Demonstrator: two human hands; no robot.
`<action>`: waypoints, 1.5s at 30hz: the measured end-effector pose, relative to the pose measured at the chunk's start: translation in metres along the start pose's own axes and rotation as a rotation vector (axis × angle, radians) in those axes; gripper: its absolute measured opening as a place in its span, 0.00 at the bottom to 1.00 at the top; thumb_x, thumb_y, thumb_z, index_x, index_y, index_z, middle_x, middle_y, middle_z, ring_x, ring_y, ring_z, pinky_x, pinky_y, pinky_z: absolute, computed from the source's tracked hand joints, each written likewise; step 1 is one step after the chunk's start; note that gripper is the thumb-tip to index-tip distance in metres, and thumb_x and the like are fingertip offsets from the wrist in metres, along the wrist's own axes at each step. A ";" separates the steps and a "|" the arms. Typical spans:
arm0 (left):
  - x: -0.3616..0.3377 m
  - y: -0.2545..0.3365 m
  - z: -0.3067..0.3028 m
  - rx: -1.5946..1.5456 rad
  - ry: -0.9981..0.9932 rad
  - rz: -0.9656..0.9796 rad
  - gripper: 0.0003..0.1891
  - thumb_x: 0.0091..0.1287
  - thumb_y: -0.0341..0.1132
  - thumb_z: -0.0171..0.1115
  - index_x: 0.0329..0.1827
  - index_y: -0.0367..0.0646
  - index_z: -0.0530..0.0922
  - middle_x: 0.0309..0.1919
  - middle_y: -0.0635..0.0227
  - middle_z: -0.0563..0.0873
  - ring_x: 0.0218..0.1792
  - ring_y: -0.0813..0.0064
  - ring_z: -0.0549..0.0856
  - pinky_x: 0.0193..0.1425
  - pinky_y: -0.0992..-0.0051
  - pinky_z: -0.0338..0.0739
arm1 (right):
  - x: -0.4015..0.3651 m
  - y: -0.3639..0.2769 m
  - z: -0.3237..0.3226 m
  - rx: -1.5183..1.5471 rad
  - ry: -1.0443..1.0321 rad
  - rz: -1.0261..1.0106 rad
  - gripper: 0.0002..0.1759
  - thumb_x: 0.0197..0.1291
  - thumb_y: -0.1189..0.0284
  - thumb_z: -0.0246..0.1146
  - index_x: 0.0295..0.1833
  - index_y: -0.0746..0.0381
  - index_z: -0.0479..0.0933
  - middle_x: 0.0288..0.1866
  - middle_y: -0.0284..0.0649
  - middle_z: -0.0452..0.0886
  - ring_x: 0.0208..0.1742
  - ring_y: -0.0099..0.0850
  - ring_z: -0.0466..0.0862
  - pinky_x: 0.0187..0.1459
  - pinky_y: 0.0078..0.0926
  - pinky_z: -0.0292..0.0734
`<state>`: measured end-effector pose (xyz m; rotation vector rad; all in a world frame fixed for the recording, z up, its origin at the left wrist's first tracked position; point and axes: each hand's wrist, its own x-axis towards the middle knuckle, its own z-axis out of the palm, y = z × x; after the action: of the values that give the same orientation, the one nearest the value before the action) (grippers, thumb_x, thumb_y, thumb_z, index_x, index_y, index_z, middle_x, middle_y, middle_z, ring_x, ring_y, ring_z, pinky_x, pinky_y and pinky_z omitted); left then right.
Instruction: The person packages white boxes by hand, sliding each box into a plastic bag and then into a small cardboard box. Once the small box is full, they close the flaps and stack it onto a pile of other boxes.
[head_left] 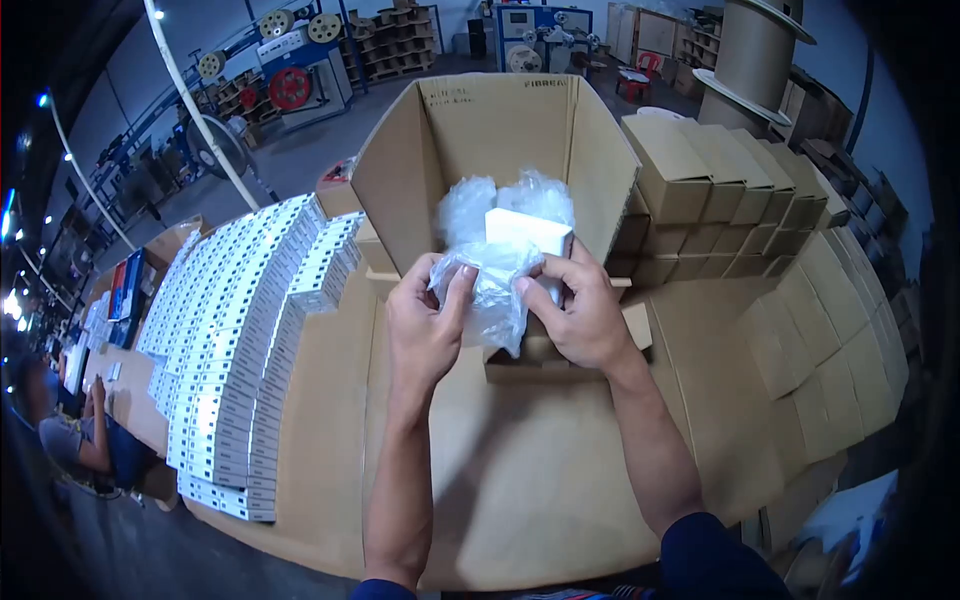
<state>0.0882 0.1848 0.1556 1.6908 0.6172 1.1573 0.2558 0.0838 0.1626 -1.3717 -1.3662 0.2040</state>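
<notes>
Both my hands pinch a crumpled clear plastic bag at the middle of the view. My left hand grips its left side, and my right hand grips its right side. A white box-shaped item shows just behind the bag, close to my right fingers; whether my right hand touches it is unclear. Beyond my hands stands a large open carton with more clear plastic bags inside. Under my hands, a small open brown box rests on the cardboard-covered table, partly hidden.
Rows of stacked white boxes line the left side. Brown cartons are stacked at the right, with flat brown cardboard pieces nearer. A seated person is at the far left. Machines and a red stool stand behind.
</notes>
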 end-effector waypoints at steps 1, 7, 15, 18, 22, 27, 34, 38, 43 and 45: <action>-0.014 0.001 0.003 0.018 0.053 0.054 0.09 0.76 0.33 0.68 0.44 0.34 0.82 0.28 0.76 0.81 0.31 0.87 0.75 0.34 0.77 0.72 | -0.015 -0.002 0.000 0.045 0.011 0.027 0.14 0.62 0.67 0.73 0.44 0.69 0.85 0.48 0.53 0.79 0.49 0.43 0.82 0.53 0.37 0.77; -0.107 0.007 0.015 -0.039 0.082 -0.096 0.17 0.83 0.41 0.56 0.42 0.36 0.83 0.30 0.78 0.79 0.30 0.88 0.73 0.33 0.79 0.69 | -0.099 -0.015 0.026 0.265 0.089 0.179 0.14 0.67 0.67 0.73 0.42 0.70 0.86 0.50 0.46 0.80 0.52 0.33 0.80 0.57 0.31 0.75; -0.178 -0.014 0.025 -0.319 0.236 -0.195 0.20 0.86 0.44 0.51 0.40 0.38 0.82 0.30 0.77 0.79 0.32 0.88 0.73 0.37 0.80 0.71 | -0.169 -0.019 0.030 0.466 0.122 0.402 0.12 0.72 0.69 0.68 0.42 0.69 0.86 0.49 0.43 0.79 0.52 0.30 0.78 0.57 0.30 0.75; -0.192 -0.015 0.023 -0.298 0.135 -0.241 0.17 0.85 0.42 0.54 0.41 0.38 0.81 0.30 0.79 0.78 0.32 0.88 0.72 0.36 0.81 0.70 | -0.178 -0.024 0.035 0.314 0.140 0.310 0.17 0.73 0.63 0.68 0.41 0.68 0.87 0.49 0.42 0.79 0.50 0.29 0.79 0.54 0.30 0.75; -0.209 -0.015 0.015 -0.315 -0.040 -0.365 0.18 0.84 0.43 0.57 0.45 0.35 0.84 0.32 0.78 0.81 0.33 0.88 0.75 0.37 0.81 0.71 | -0.187 -0.012 0.025 0.293 0.182 0.450 0.24 0.76 0.56 0.65 0.38 0.68 0.88 0.48 0.44 0.81 0.46 0.30 0.78 0.52 0.30 0.75; -0.219 -0.023 0.009 -0.323 0.001 -0.450 0.22 0.85 0.46 0.53 0.48 0.33 0.86 0.33 0.76 0.84 0.33 0.88 0.77 0.37 0.80 0.72 | -0.197 -0.010 0.024 0.204 0.087 0.438 0.21 0.74 0.60 0.68 0.42 0.71 0.87 0.52 0.45 0.80 0.51 0.31 0.79 0.58 0.29 0.73; -0.205 -0.042 -0.017 -0.117 0.030 -0.455 0.21 0.85 0.44 0.53 0.37 0.37 0.81 0.28 0.79 0.80 0.30 0.88 0.74 0.34 0.80 0.70 | -0.218 -0.008 0.012 0.358 -0.303 0.574 0.16 0.73 0.66 0.69 0.43 0.72 0.86 0.51 0.45 0.78 0.52 0.31 0.78 0.58 0.29 0.73; -0.203 -0.038 -0.013 -0.121 -0.021 -0.415 0.16 0.84 0.40 0.56 0.38 0.38 0.79 0.28 0.79 0.77 0.31 0.88 0.71 0.34 0.79 0.69 | -0.213 -0.005 0.010 0.371 -0.249 0.647 0.19 0.75 0.65 0.66 0.37 0.71 0.85 0.45 0.41 0.77 0.47 0.27 0.76 0.52 0.28 0.72; -0.207 -0.028 -0.023 -0.183 -0.038 -0.492 0.08 0.83 0.34 0.56 0.48 0.38 0.77 0.25 0.77 0.78 0.26 0.89 0.75 0.26 0.82 0.68 | -0.215 0.021 0.028 0.667 0.041 0.694 0.18 0.77 0.66 0.64 0.33 0.67 0.82 0.39 0.36 0.81 0.39 0.21 0.78 0.44 0.22 0.74; -0.204 -0.032 -0.035 -0.222 0.033 -0.379 0.10 0.80 0.30 0.59 0.59 0.39 0.74 0.30 0.69 0.82 0.21 0.88 0.78 0.17 0.84 0.67 | -0.215 0.027 0.030 0.856 0.143 0.768 0.17 0.77 0.67 0.63 0.34 0.66 0.81 0.37 0.34 0.82 0.37 0.21 0.79 0.42 0.22 0.75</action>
<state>-0.0260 0.0482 0.0454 1.3014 0.7623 0.9428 0.1819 -0.0580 0.0128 -1.0552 -0.4455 1.0453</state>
